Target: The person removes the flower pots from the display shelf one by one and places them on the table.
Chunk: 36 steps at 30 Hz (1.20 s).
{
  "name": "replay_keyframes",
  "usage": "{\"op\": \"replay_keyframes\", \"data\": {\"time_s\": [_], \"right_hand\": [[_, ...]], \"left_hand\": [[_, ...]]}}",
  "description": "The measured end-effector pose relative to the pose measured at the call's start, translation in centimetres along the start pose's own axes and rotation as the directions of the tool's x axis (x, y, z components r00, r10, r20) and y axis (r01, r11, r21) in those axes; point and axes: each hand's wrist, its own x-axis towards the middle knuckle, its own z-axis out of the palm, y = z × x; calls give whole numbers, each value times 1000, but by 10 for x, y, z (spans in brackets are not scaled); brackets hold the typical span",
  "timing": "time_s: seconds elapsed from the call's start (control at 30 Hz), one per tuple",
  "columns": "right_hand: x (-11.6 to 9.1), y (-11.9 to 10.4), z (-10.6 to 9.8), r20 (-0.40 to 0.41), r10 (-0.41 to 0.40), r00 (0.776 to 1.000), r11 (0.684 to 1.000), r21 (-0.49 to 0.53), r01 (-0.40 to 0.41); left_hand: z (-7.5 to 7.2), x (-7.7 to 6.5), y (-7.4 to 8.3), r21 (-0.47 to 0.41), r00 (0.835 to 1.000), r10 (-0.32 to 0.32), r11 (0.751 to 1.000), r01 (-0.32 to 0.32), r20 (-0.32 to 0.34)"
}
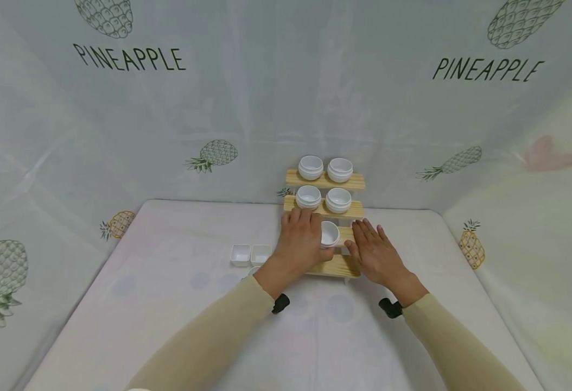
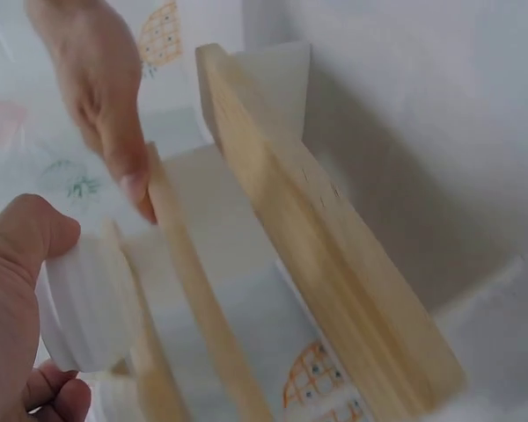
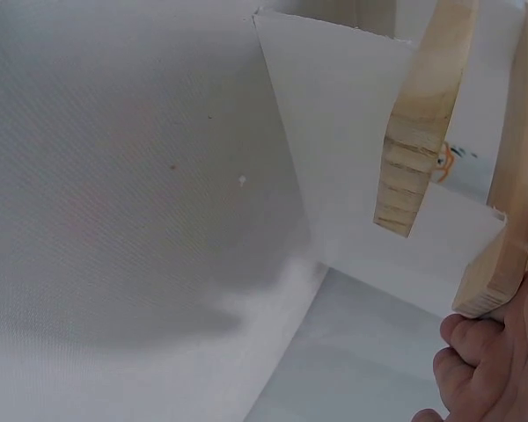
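Observation:
A stepped stand of light wooden boards [image 1: 337,266] on white supports rises toward the back. My left hand [image 1: 298,241] reaches over its lower boards, hiding their left part. In the left wrist view, that hand's thumb and fingers grip a white bowl [image 2: 84,303]. From the head, a white bowl [image 1: 330,233] shows at the hand's right edge, above the thumb. My right hand [image 1: 376,255] lies with straight fingers along the right end of the stand. In the right wrist view, its fingers [image 3: 475,360] sit beside a board end [image 3: 488,281].
White round bowls stand in pairs on the top board [image 1: 291,178] and the second board [image 1: 358,209]. Left of the stand are two small square white dishes [image 1: 240,255], with another white dish partly behind the left forearm. A pineapple-print sheet [image 1: 266,98] hangs behind the table.

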Motion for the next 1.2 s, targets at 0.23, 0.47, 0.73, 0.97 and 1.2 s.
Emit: {"op": "replay_keyframes", "data": {"time_s": [0.23, 0.47, 0.73, 0.97, 1.2], "right_hand": [[0, 1, 2, -5, -11, 1000, 1000, 13, 11], [0, 1, 1, -29, -29, 999, 999, 16, 29], [-1, 1, 3, -23, -20, 1000, 1000, 20, 21], [-1, 0, 3, -49, -25, 998, 999, 20, 26], [-1, 1, 4, -42, -18, 999, 1000, 25, 19]], "left_hand": [[-28, -25, -43, -155, 997, -42, 987, 51, 59], [-51, -64, -100, -163, 989, -122, 977, 134, 85], [-42, -122, -143, -94, 976, -158, 980, 173, 147], [-21, -152, -151, -44, 974, -151, 986, 161, 168], [-6, -164, -147, -30, 975, -149, 987, 156, 163]]}}
